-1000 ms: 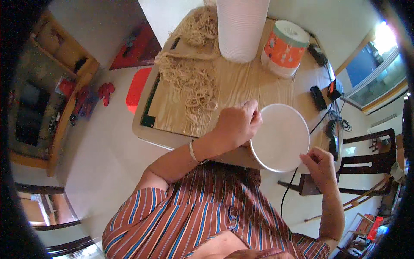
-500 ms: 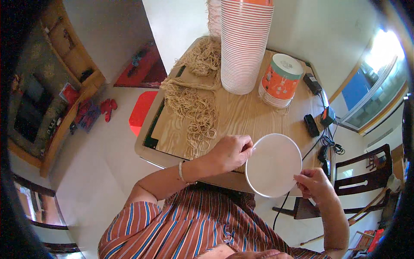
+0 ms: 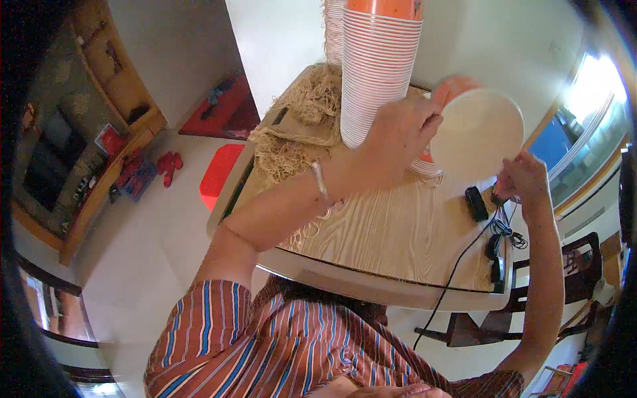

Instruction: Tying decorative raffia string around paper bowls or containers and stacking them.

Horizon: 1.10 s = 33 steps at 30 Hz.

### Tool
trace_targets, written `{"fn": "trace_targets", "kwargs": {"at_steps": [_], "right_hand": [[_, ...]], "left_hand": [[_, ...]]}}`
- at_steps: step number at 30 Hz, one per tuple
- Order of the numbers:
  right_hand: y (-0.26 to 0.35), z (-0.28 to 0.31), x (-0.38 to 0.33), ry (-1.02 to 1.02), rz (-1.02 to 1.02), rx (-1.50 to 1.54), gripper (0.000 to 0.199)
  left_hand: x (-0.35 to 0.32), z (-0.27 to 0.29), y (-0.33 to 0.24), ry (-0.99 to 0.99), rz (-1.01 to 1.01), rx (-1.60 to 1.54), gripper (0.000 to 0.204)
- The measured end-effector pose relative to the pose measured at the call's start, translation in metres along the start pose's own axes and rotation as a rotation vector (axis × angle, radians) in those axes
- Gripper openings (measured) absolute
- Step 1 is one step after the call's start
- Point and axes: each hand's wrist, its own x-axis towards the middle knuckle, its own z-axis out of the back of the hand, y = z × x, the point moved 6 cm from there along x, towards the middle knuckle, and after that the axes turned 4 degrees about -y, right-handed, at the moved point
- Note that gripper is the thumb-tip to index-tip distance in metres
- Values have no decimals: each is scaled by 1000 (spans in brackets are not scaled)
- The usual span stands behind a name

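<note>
A paper bucket (image 3: 478, 136) is held up over the far right of the table, its round white mouth turned toward me and slightly blurred. My left hand (image 3: 405, 129) pinches at its left rim, while the fingers of my right hand (image 3: 521, 178) close on the lower right rim. Behind it, a short stack of upside-down orange paper buckets (image 3: 424, 166) is mostly hidden. A tall stack of nested white-rimmed buckets (image 3: 378, 60) rises beyond my left hand. Loose beige twine (image 3: 308, 99) lies heaped to the left, partly covered by my left forearm.
The wood-grain table (image 3: 371, 232) has a dark edge. A black adapter (image 3: 476, 203) and tangled cables (image 3: 501, 229) lie at its right. A dark wooden chair (image 3: 564, 278) stands to the right, and a red stool (image 3: 222, 174) is by the left edge.
Both hands have carried the bucket away from my body, up and to the right, in front of the short stack. My arms are now stretched farther over the table.
</note>
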Motion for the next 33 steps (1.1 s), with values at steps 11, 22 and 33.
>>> {"fn": "trace_targets", "kwargs": {"at_steps": [11, 22, 33], "right_hand": [[0, -13, 150, -86, 218, 250, 20], [-72, -75, 236, -46, 264, 417, 26], [-129, -97, 263, -73, 308, 303, 40]], "left_hand": [[70, -40, 37, -295, -512, 205, 15], [56, -85, 113, -199, -407, 238, 18], [24, -110, 144, -198, -279, 143, 15]]}}
